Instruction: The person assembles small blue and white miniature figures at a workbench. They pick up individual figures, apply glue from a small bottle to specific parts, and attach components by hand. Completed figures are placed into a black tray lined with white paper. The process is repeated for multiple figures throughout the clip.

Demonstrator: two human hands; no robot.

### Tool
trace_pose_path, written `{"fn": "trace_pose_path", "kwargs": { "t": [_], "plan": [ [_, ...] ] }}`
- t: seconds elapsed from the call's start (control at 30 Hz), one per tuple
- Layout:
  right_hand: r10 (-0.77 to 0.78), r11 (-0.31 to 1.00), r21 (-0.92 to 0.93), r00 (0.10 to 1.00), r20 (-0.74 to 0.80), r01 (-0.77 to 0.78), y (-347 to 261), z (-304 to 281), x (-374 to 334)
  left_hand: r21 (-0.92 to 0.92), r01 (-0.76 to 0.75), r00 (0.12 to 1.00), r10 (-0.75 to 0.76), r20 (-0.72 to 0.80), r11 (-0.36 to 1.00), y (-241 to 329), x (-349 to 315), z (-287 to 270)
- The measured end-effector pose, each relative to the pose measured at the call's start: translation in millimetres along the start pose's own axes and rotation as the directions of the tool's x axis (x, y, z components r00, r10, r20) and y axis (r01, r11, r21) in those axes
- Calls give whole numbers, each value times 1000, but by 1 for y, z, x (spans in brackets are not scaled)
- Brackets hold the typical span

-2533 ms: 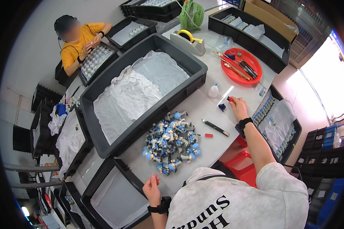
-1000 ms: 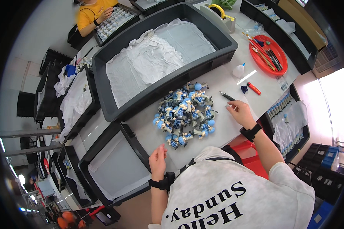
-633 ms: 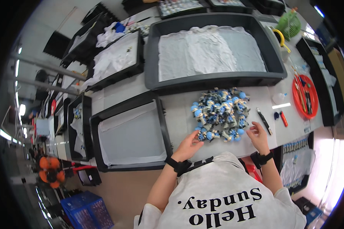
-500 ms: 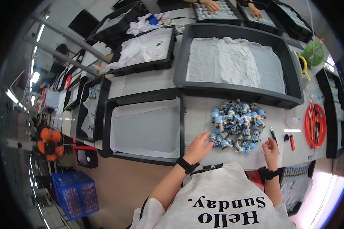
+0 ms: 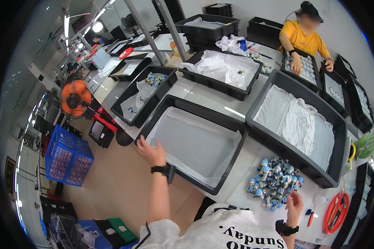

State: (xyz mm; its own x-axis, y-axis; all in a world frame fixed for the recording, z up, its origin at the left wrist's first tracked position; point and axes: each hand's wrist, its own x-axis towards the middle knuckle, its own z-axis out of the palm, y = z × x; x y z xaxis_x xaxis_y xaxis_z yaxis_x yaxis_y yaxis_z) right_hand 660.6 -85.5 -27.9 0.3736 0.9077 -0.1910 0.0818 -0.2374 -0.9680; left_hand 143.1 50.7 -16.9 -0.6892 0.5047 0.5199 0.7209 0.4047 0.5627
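Observation:
My left hand point(image 5: 152, 152) is at the near left corner of a shallow black tray point(image 5: 162, 108) lined with white sheeting. Its fingers are spread close to the rim; whether they touch it I cannot make out. Beside the right edge of a heap of small blue-and-white figurines point(image 5: 274, 180), my right hand point(image 5: 294, 203) hovers with loosely bent fingers apart and nothing visible in it. The figurines lie piled on the white table, right of the tray. Both wrists wear black bands.
A deep grey bin point(image 5: 253, 120) with white cloth stands beyond the heap. A red oval dish point(image 5: 329, 216) of tools and a red marker point(image 5: 310, 219) lie at the right. Across the table, a person in yellow point(image 5: 305, 37) handles a filled tray. An orange fan point(image 5: 76, 98) stands left.
My left hand has moved left from beside the figurines to the tray's corner. My right hand stays near the heap. The view has swung left, bringing the person in yellow into fuller sight.

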Motion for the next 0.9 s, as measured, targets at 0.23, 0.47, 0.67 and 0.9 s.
{"fn": "trace_pose_path", "kwargs": {
  "t": [0.23,0.47,0.67,0.9],
  "plan": [
    [110,986,-28,515,850,-163,-46,131,6,2,297,865,-270,423,955,-161,89,20],
    [92,996,-81,423,902,-44,-45,181,-3,-34,316,867,-274,415,948,-145,68,-26],
    [31,999,-41,421,906,15,-46,189,3,81,519,693,-474,543,851,-180,32,-92],
    [58,983,-146,560,826,114,-62,239,44,-98,857,450,-642,620,506,-197,-22,-145]
  ]
}}
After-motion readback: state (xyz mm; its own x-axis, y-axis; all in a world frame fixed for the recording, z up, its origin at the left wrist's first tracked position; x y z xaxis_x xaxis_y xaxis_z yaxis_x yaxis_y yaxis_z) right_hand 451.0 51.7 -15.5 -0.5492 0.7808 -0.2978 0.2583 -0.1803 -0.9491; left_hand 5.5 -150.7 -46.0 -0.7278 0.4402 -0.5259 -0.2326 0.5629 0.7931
